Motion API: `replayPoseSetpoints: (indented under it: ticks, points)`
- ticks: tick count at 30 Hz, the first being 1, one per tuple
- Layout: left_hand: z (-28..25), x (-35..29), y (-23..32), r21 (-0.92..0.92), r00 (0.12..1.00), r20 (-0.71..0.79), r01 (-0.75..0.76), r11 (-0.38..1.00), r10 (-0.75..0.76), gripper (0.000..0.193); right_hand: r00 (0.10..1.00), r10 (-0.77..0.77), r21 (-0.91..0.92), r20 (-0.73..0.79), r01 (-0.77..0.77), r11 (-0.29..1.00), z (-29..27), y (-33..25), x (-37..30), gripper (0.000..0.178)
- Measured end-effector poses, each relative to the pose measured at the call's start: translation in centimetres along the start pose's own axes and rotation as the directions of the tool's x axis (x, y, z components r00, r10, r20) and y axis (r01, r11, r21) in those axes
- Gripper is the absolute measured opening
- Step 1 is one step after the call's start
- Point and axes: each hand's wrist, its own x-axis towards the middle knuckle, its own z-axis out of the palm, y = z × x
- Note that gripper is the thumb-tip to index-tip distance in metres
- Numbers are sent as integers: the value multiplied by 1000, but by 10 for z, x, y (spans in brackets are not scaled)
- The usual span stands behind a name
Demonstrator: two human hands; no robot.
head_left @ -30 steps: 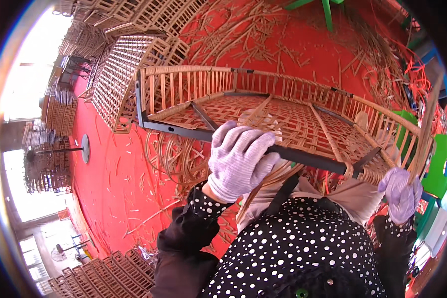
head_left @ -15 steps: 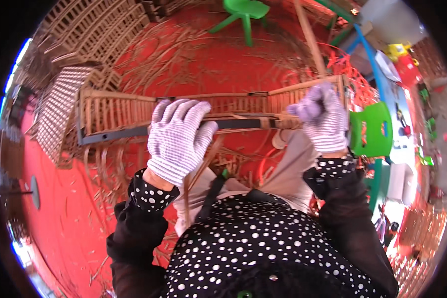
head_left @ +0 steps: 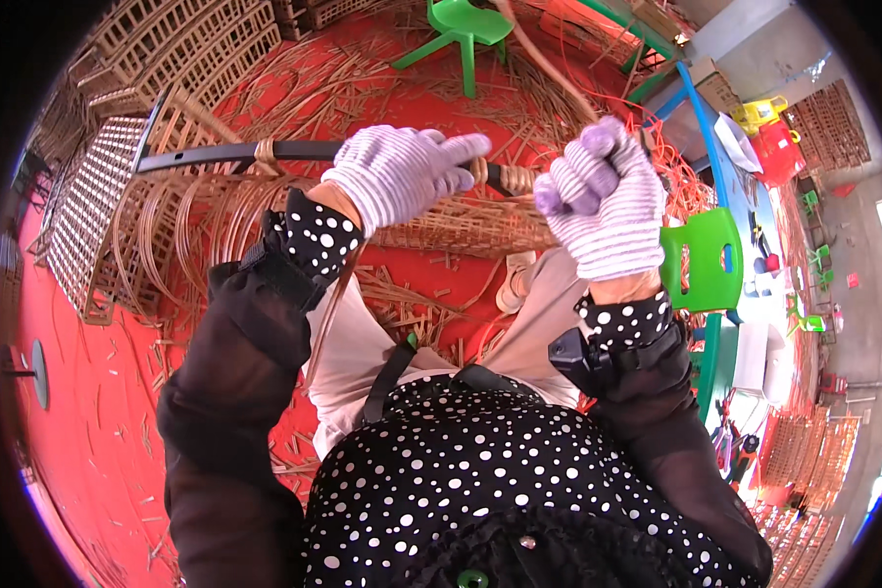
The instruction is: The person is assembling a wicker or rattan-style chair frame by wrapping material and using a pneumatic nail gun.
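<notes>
A dark flat bar point(head_left: 201, 156) runs across in front of me as the edge of a woven basket frame point(head_left: 480, 223). My left hand point(head_left: 399, 176), in a purple-and-white striped glove, is closed over the bar, index finger stretched to the right. Just right of that finger, tan strip wrapping point(head_left: 514, 177) is wound around the bar. My right hand point(head_left: 610, 201), gloved alike, is closed beside the wrapped end; what its curled fingers hold is hidden. Brown strips point(head_left: 171, 230) hang in loops left of my left hand.
Slatted brown racks point(head_left: 191, 49) stack at the far left. Strip scraps point(head_left: 402, 304) litter the red floor point(head_left: 108, 412). One green chair point(head_left: 464, 39) stands ahead, another green chair point(head_left: 701, 260) at my right. A blue-edged table point(head_left: 720, 157) holds a red container point(head_left: 779, 152).
The basket frame has tipped, its dark bar rising and turning away from me. My left hand has moved up and right along the bar; my right hand has shifted slightly left.
</notes>
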Motion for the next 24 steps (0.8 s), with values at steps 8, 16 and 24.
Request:
replayPoseSetpoints:
  ticks: [8,16,24]
  points:
    - [4,15,-7,-50,984,-102,-154,987,148,35,991,-14,-96,135,28,995,7,-2,31,27]
    - [-7,38,2,-52,999,28,-28,998,29,36,993,37,-140,114,-21,990,7,-24,34,27]
    - [-22,66,3,-146,979,200,0,989,29,37,997,-80,-245,-1,77,966,23,-29,53,27]
